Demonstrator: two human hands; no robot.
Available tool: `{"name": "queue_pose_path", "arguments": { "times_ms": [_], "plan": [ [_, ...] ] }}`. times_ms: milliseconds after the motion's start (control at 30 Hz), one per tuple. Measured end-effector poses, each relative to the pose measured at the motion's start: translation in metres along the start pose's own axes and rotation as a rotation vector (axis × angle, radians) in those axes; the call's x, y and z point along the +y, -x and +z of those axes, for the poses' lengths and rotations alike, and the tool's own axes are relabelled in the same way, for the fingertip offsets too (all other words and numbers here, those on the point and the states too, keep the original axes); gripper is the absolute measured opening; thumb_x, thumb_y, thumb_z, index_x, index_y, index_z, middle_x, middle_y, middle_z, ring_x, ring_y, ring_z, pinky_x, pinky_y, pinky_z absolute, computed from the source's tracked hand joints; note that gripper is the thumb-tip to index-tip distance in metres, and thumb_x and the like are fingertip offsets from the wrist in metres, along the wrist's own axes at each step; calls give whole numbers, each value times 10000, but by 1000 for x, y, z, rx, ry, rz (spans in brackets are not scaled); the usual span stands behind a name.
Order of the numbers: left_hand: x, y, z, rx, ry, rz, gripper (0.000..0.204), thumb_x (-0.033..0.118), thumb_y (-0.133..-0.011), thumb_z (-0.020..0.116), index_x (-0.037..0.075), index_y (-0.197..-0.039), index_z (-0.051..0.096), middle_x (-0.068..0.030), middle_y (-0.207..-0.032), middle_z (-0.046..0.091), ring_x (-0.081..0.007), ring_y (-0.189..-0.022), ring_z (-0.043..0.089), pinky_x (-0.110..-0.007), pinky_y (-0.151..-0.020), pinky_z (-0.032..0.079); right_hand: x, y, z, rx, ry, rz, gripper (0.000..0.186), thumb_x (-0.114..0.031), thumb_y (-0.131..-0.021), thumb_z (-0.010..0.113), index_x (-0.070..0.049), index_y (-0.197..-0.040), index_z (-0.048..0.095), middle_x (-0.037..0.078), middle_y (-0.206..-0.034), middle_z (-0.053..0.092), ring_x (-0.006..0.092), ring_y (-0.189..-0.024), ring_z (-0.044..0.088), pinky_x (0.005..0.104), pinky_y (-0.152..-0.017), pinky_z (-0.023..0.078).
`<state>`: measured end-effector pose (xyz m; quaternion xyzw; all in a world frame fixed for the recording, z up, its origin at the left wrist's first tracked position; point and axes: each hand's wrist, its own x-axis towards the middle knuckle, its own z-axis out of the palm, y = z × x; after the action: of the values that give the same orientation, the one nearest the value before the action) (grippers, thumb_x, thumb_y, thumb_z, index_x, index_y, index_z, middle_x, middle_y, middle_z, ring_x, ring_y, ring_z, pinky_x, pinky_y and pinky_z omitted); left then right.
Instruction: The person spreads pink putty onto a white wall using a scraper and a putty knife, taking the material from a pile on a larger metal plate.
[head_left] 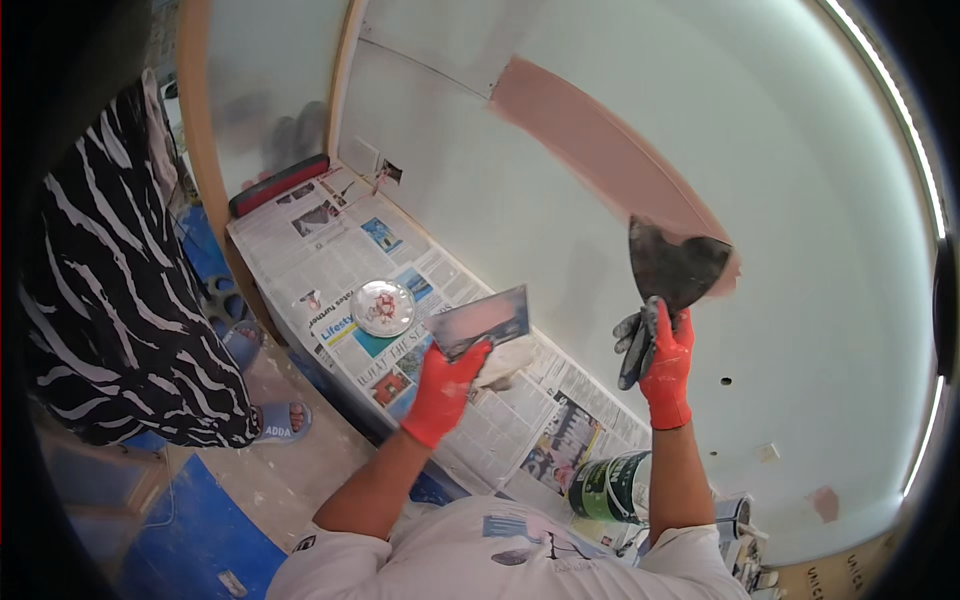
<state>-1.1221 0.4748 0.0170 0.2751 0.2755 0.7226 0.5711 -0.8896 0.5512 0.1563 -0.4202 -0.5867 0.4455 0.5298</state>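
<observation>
My right hand (664, 370), in a red glove with dark-coated fingers, is closed on the handle of a wide putty knife (675, 262). Its dark blade lies over the lower right end of a long strip of pink filler (600, 155) on the pale wall (450, 200). My left hand (440, 395), gloved in the same red, grips a flat rectangular plate (480, 318) smeared with pink filler. Behind that hand a whitish cloth (512, 360) lies on the newspaper (480, 430). A round clear dish (383, 307) with pink smears rests to the left of the plate.
Newspaper covers a long ledge along the wall. A green and black paint bucket (605, 488) stands near my right elbow. A red and black bar (280, 185) lies at the ledge's far end. At left stands another person (120, 280) in black-and-white patterned cloth and slippers.
</observation>
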Motion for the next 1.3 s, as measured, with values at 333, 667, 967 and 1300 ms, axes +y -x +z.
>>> {"name": "queue_pose_path", "arguments": {
  "times_ms": [333,667,967,1300],
  "plan": [
    [23,2,-62,-65,-174,-81,369,25,-830,703,-15,-1180,594,-77,-1047,656,-155,-1048,610,-284,-893,503,-11,-2,11,-291,28,120,163,-86,-966,589,-15,-1100,532,67,-805,591,139,-658,579,304,-564,491],
    [-59,-2,1,-101,-188,417,511,109,-786,709,3,-1268,572,-136,-1221,632,-276,-1184,578,-398,-1043,438,-34,40,-36,-817,779,-846,765,121,-736,624,-181,-1427,501,248,-1457,440,309,-847,664,332,-745,543],
    [-59,54,38,-201,363,111,636,431,-887,680,12,-1337,516,-132,-1309,574,-258,-1197,578,-397,-1062,457,-41,57,-69,-880,986,-548,730,55,-752,610,-296,-1387,531,261,-1487,388,364,-915,669,380,-762,558],
    [-107,20,-137,353,-287,252,264,129,-897,698,-35,-1094,631,-58,-1052,663,-131,-979,614,-295,-860,498,-48,-79,30,-392,1658,-1000,477,-27,-843,597,-259,-1259,627,216,-1494,391,310,-916,653,373,-781,555]
  ]
}}
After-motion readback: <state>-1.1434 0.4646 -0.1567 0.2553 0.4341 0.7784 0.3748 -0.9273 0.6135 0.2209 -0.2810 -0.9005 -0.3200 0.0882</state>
